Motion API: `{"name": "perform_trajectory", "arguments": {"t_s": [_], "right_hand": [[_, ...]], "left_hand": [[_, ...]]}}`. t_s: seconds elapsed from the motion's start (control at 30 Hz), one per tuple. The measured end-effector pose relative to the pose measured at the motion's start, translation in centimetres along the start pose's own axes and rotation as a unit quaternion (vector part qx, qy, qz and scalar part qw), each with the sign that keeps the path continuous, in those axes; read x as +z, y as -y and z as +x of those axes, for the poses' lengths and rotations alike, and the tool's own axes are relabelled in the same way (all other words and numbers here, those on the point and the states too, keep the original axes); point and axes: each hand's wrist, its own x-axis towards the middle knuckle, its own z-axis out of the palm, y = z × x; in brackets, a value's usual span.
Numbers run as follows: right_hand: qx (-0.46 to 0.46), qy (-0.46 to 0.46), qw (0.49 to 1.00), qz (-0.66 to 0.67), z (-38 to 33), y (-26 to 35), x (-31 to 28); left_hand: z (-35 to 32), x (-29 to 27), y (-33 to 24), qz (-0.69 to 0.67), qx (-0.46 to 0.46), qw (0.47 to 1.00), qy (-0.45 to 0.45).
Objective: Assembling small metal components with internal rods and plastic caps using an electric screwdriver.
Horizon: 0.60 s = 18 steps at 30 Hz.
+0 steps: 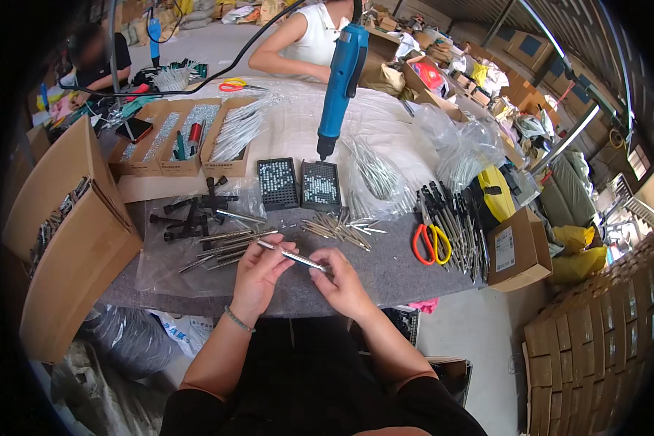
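Just above the near edge of the grey-topped table, my two hands share one slim silver metal rod (292,255). My left hand (258,275) pinches its left end between thumb and fingers, with a beaded bracelet on that wrist. The right-hand end sits in the closed fingertips of my right hand (340,285). Several similar metal rods (225,247) lie beside my left hand. Thinner pointed metal pins (339,229) are spread beyond my right hand. Black jointed parts (196,213) rest on clear plastic at the left.
A blue power screwdriver (341,83) hangs over two black trays (280,201) of small metal pieces. Cardboard boxes (87,240) stand left; another box (519,247) is at right. Scissors (423,247) lie beside dark rods (458,225). Across the table a person in white (312,40) sits.
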Motion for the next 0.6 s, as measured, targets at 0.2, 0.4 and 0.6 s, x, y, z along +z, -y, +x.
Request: {"name": "perform_trajectory", "arguments": {"t_s": [0.2,0.4,0.6], "right_hand": [[-0.08,0.007,0.997,0.005,-0.4,-1.0,1.6],[-0.048,0.011,0.998,0.048,0.2,-1.7,-1.4],[-0.013,0.009,0.996,-0.091,0.6,-0.4,-1.3]], "left_hand": [[-2.0,-0.1,2.3,-0.01,-0.044,0.999,0.011],[-0.9,0.2,1.5,-0.046,-0.029,0.997,-0.049],[0.0,-1.1,1.7,-0.08,-0.025,0.996,-0.016]]}}
